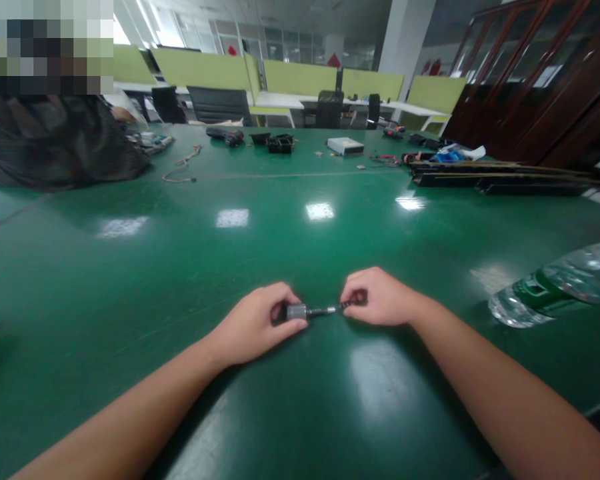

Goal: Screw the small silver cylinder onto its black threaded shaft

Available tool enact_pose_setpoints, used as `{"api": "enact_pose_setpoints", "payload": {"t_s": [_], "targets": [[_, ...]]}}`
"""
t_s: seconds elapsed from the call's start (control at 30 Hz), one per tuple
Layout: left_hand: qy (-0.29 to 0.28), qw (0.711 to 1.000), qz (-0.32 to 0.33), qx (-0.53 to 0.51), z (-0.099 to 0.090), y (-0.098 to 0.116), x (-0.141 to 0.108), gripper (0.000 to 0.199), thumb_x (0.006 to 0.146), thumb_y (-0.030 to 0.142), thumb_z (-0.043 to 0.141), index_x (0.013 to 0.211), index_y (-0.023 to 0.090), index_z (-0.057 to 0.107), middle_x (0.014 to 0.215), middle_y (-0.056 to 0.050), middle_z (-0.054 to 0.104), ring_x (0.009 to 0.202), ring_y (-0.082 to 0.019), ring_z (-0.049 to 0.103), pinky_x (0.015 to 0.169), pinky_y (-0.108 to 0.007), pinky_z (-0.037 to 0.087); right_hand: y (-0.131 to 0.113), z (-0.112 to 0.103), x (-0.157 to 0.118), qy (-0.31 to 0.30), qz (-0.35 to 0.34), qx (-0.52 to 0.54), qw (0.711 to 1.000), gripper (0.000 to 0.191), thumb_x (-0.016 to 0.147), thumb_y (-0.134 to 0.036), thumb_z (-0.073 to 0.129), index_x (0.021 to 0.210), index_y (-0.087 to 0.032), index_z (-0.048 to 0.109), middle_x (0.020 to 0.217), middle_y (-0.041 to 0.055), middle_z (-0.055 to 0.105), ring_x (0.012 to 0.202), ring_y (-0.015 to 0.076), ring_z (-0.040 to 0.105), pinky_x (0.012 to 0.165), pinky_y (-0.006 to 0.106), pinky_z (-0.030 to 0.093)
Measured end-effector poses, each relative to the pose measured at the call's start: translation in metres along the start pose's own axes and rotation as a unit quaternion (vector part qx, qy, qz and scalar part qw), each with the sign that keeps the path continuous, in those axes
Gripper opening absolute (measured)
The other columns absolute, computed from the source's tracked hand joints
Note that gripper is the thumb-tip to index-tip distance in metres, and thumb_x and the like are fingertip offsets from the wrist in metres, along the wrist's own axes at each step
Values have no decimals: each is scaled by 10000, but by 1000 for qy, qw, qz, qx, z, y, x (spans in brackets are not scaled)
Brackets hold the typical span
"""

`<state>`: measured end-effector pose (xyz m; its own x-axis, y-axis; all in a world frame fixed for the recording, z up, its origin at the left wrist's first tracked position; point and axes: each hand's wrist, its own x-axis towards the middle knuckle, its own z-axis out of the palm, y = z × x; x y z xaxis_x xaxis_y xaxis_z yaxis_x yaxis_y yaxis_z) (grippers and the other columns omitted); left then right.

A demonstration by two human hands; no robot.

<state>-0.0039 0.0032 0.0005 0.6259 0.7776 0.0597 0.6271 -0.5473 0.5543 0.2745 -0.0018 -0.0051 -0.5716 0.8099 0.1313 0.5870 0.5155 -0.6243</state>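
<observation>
Low over the green table point(300, 247), my left hand point(260, 320) grips a small grey cylindrical part point(297, 312) between thumb and fingers. A thin dark rod point(320, 311) with a lighter section near its right end sticks out of that part, pointing right. At the rod's far end my right hand point(375, 297) pinches a small dark piece point(346, 305) between thumb and fingertips. Most of this piece is hidden by the fingers, and I cannot tell whether it is joined to the rod.
To the right lies a clear plastic bottle point(555, 280) with a green label. Toward the back are a dark mesh bag point(60, 140), a cable point(183, 163), a power tool point(225, 136), black parts point(280, 143), a silver box point(345, 146) and long black strips point(485, 177).
</observation>
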Motion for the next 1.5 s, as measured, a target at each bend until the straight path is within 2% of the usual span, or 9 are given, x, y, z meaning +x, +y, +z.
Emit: {"api": "enact_pose_setpoints", "payload": {"t_s": [0.1, 0.23, 0.37, 0.47, 0.57, 0.73, 0.93, 1.5], "targets": [[1, 1000, -2, 0, 0, 0, 0, 278, 864, 468, 665, 929, 198, 666, 732, 9, 590, 657, -163, 547, 594, -259, 384, 1, 1, 0, -1, -2, 12, 1000, 78, 753, -160, 729, 826, -161, 756, 756, 11, 678, 669, 116, 609, 628, 228, 453], [5, 1000, 1, 6, 2, -1, 0, 265, 862, 451, 673, 931, 195, 667, 740, 9, 599, 664, -162, 545, 600, -259, 381, -6, 12, 5, 9, -16, 6, 1000, 95, 782, -184, 739, 870, -165, 769, 786, 21, 689, 694, 121, 609, 651, 236, 446], [17, 1000, 17, 12, 4, 0, 0, 257, 829, 418, 709, 940, 190, 665, 781, 5, 612, 684, -159, 546, 622, -262, 389, -14, 27, 10, 25, -83, -13, 996, 166, 810, -191, 725, 969, -168, 766, 855, 45, 702, 795, 156, 620, 735, 268, 460], [23, 999, 24, 11, 4, 1, 0, 241, 817, 389, 721, 945, 193, 669, 808, 3, 625, 700, -157, 557, 635, -263, 394, -17, 33, 12, 28, -99, -15, 995, 219, 820, -173, 710, 1036, -167, 752, 909, 53, 709, 841, 164, 626, 776, 272, 470], [22, 999, 24, 12, 3, 1, -1, 275, 821, 431, 720, 960, 198, 678, 788, 5, 619, 684, -156, 551, 630, -266, 391, -16, 33, 12, 32, -87, -13, 996, 210, 848, -162, 683, 1047, -176, 749, 921, 49, 715, 842, 157, 629, 779, 264, 472], [16, 1000, 23, 2, 2, 1, -1, 276, 912, 460, 610, 970, 201, 686, 761, 3, 621, 661, -149, 550, 633, -269, 399, -15, 32, 11, 27, -83, -8, 996, 191, 856, -175, 682, 1035, -182, 749, 910, 46, 711, 840, 156, 625, 772, 260, 468], [14, 1000, 20, 12, 2, 2, 0, 253, 861, 435, 660, 961, 203, 679, 767, 4, 634, 666, -150, 555, 624, -262, 399, -15, 32, 10, 29, -94, -15, 995, 183, 852, -174, 683, 1023, -190, 745, 909, 42, 708, 850, 160, 620, 781, 266, 464], [18, 1000, 15, 11, 4, 2, 0, 237, 847, 416, 675, 955, 206, 682, 773, 4, 644, 678, -154, 562, 617, -257, 396, -16, 34, 12, 30, -99, -16, 995, 152, 879, -200, 680, 1020, -186, 735, 916, 48, 711, 865, 167, 618, 797, 283, 463]]}}
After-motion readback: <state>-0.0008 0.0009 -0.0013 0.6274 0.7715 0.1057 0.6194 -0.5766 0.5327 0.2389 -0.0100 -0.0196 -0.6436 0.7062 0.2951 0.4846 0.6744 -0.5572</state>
